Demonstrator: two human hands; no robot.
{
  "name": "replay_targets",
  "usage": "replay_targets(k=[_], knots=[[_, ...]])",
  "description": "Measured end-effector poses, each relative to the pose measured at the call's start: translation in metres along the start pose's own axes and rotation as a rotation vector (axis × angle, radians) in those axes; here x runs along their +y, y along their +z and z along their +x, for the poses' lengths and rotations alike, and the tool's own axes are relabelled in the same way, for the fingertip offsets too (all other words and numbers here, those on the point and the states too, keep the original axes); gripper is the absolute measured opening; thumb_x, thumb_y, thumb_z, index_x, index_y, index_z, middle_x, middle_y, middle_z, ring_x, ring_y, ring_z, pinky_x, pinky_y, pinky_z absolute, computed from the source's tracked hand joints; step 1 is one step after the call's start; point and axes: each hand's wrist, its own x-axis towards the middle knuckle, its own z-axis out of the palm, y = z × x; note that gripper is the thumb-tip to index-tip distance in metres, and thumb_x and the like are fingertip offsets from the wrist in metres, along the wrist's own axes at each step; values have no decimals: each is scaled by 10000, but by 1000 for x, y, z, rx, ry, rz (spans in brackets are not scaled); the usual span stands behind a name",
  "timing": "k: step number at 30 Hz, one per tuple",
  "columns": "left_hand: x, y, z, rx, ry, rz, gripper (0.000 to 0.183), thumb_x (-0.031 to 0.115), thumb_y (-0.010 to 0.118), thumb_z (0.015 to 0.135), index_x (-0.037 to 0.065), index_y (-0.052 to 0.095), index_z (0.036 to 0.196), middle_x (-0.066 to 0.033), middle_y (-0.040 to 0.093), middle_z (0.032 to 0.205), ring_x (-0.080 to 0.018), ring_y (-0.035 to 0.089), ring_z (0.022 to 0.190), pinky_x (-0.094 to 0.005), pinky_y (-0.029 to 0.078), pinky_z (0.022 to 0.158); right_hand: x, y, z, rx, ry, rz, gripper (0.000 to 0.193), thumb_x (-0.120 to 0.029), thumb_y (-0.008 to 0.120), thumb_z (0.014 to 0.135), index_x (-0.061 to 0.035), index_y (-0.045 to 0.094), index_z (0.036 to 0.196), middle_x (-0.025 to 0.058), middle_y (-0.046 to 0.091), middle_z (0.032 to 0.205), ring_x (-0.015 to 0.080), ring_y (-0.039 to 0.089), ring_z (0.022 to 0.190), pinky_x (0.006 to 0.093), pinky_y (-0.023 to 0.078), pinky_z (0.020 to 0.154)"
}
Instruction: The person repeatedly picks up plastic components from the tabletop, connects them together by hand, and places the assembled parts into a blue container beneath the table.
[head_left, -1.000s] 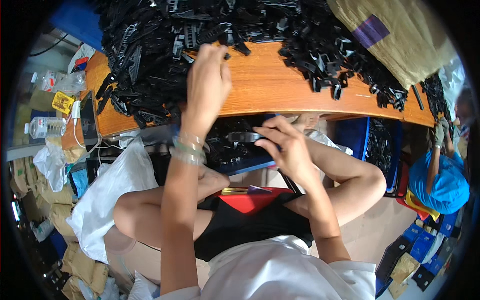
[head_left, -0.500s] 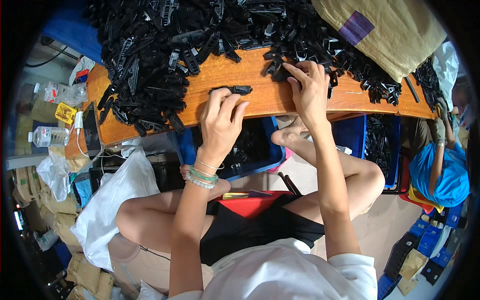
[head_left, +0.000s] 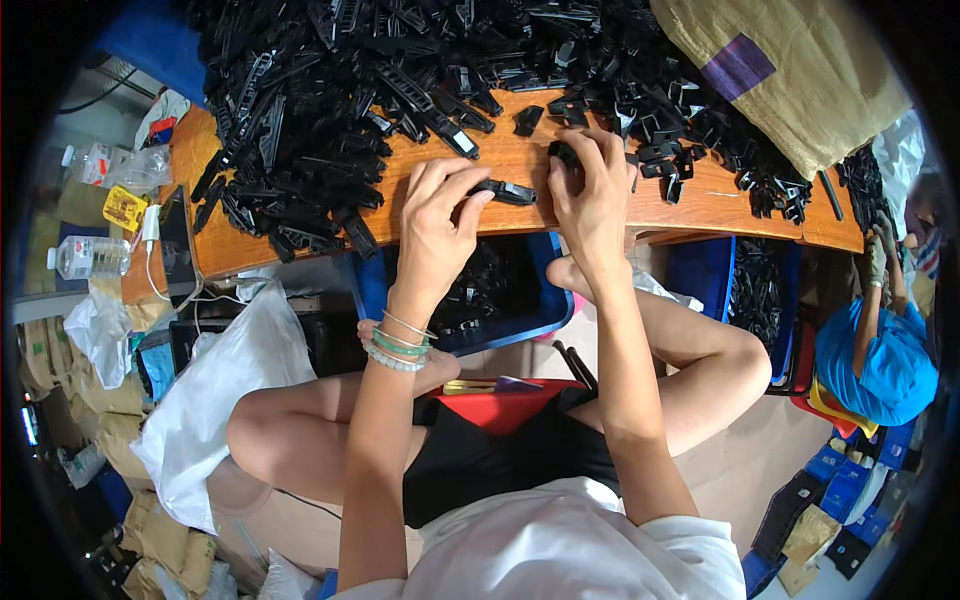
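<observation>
My left hand [head_left: 436,215] pinches one end of a long black plastic part [head_left: 512,193] between thumb and fingers, low over the wooden table [head_left: 420,160]. Just right of that part's free end is my right hand [head_left: 592,205], its fingers curled around a small black plastic piece [head_left: 562,152] that is mostly covered by them. A gap remains between the two parts. Behind my left hand lies a heap of long black plastic parts [head_left: 300,120]. Small black clip-like pieces [head_left: 670,160] are scattered beyond and to the right of my right hand.
A tan woven sack [head_left: 800,90] lies on the table's far right. Below the front edge sits a blue bin [head_left: 540,330] holding black parts, with another blue bin [head_left: 700,275] to the right. Plastic bottles [head_left: 95,257] stand at the left. Another person in blue [head_left: 865,360] works at the far right.
My right hand has drawn leftward from the small pieces, toward my left hand, with a small piece in its fingers. The long part in my left hand has shifted right and tilted.
</observation>
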Motion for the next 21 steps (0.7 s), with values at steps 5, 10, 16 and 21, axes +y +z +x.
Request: replay_targets(k=[5, 10, 16, 21], knots=[[-4, -2, -3, 12, -28, -4, 224, -2, 708, 740, 8, 678, 962, -108, 641, 958, -270, 590, 889, -344, 473, 802, -7, 3, -10, 84, 94, -48, 347, -188, 730, 758, -37, 575, 1031, 130, 537, 1036, 303, 517, 970, 418, 354, 818], [-6, -4, 1, -36, -21, 33, 218, -2, 713, 724, 12, 691, 941, -92, 639, 939, -258, 575, 886, -329, 469, 793, -9, 2, -10, 39, 114, -320, 343, -269, 787, 703, -41, 633, 909, 93, 553, 966, 283, 505, 943, 446, 349, 810], [-5, -5, -5, -25, -36, -18, 201, -20, 695, 717, 5, 677, 915, -99, 619, 916, -275, 556, 872, -365, 459, 772, -17, -25, -21, -203, 218, 293, 230, -75, 722, 761, -16, 672, 978, 105, 601, 856, 281, 553, 844, 371, 421, 772], [-3, -5, -2, -32, -51, -21, 216, -41, 683, 718, 5, 682, 929, -97, 625, 906, -275, 554, 855, -360, 461, 761, -12, -34, -21, -312, 242, 399, 243, -35, 729, 742, 0, 701, 981, 122, 602, 832, 261, 563, 814, 355, 448, 744]])
